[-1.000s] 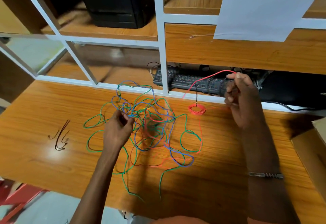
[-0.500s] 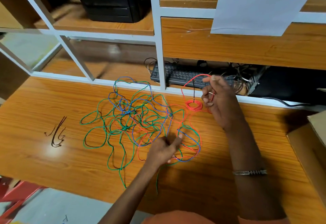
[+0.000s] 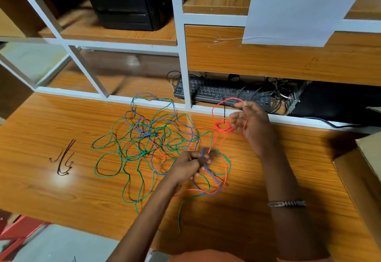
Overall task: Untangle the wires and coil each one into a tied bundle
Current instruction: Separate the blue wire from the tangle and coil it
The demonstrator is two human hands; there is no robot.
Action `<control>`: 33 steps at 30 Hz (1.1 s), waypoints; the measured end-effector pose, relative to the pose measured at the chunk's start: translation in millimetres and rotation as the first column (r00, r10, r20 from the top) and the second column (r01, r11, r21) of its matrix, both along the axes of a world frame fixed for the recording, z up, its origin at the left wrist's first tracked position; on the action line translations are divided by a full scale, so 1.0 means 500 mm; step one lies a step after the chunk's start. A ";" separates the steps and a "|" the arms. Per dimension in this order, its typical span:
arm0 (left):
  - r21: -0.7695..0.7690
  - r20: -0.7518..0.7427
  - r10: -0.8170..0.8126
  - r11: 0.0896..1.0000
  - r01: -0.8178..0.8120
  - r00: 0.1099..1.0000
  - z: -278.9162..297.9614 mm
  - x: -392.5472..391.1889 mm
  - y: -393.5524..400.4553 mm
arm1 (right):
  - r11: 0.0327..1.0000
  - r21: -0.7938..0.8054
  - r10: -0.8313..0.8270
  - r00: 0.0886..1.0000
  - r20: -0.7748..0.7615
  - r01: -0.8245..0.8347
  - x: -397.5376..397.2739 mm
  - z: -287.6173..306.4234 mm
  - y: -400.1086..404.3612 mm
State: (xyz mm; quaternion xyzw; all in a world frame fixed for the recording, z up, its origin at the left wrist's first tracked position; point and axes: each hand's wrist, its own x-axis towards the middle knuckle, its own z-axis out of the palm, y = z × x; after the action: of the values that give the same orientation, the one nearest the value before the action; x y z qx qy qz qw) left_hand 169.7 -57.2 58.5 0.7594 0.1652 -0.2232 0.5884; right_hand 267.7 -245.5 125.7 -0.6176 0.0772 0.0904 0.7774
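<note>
A loose tangle of green, blue and red wires (image 3: 156,144) spreads over the middle of the wooden desk (image 3: 61,191). My left hand (image 3: 190,164) pinches wires at the tangle's right edge, where a blue and a red strand loop past its fingers. My right hand (image 3: 250,124) is raised near the back of the desk and pinches the red wire (image 3: 224,101), which arcs over to a small red coil (image 3: 223,127) lying beside the hand. A thin dark strand hangs down onto that coil.
A few short dark tie wires (image 3: 65,161) lie at the left of the desk. A black keyboard (image 3: 218,93) and cables sit in the shelf opening behind. A cardboard box (image 3: 365,171) stands at the right edge. A paper sheet (image 3: 296,7) hangs above.
My left hand has moved from the middle of the tangle to its right edge and taken hold of wires there. My right hand has come down and left with the red wire.
</note>
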 end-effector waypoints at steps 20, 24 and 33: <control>-0.131 0.392 0.189 0.980 -0.149 0.900 0.149 -0.024 0.080 | 0.385 -0.919 0.269 0.963 0.022 -0.086 -0.012 -0.032 0.044; -0.128 0.408 0.194 0.980 -0.155 0.892 0.157 -0.018 0.076 | 0.819 -0.434 0.411 0.911 -0.012 -0.376 -0.044 0.031 0.052; -0.160 0.540 0.162 0.983 -0.088 0.826 0.157 -0.014 0.088 | 0.545 -0.386 0.790 0.610 -0.061 -0.745 -0.088 0.058 0.089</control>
State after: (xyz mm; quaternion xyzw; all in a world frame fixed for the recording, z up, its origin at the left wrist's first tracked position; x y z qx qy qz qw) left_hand 162.6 -13.4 137.2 0.7396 0.0238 0.0336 0.6718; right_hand 223.8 -201.0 154.8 -0.7284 -0.2322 0.3676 0.5295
